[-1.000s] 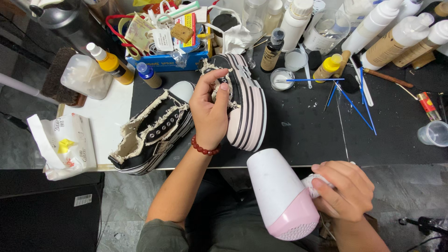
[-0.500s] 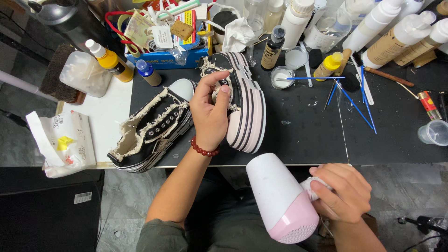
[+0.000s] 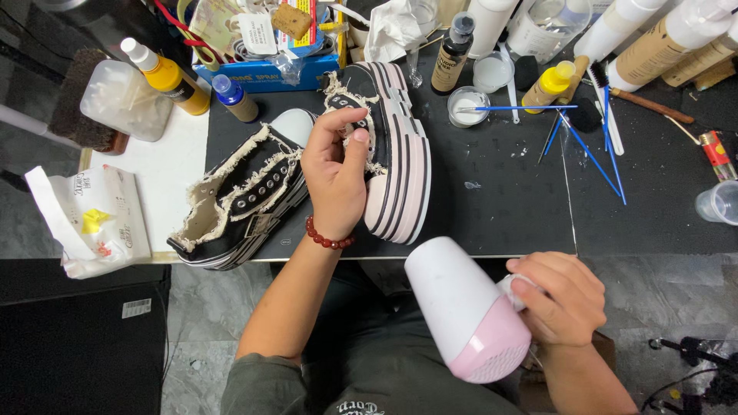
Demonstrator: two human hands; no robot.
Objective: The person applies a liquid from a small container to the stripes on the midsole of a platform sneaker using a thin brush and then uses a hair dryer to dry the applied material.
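My left hand (image 3: 335, 170) grips the frayed canvas upper of a black platform sneaker (image 3: 396, 154) that lies on its side, its striped pink and black sole turned right. A red bead bracelet circles that wrist. A second black sneaker (image 3: 238, 204) with frayed white edges rests upright just left of it. My right hand (image 3: 560, 298) holds a white and pink hair dryer (image 3: 465, 307) below the table's front edge, its white nozzle aimed up-left at the held sneaker's toe.
Black mat (image 3: 507, 200) covers the table. Blue-handled swabs (image 3: 592, 150), a small white cup (image 3: 467, 106), yellow bottles (image 3: 167, 75), a blue box of supplies (image 3: 265, 73) and tall bottles (image 3: 638, 46) crowd the back. A wipes packet (image 3: 92, 223) lies at left, a clear cup (image 3: 719, 204) at right.
The hair dryer has shifted slightly up and left, nearer the sneaker's toe. My left hand keeps its grip on the sneaker.
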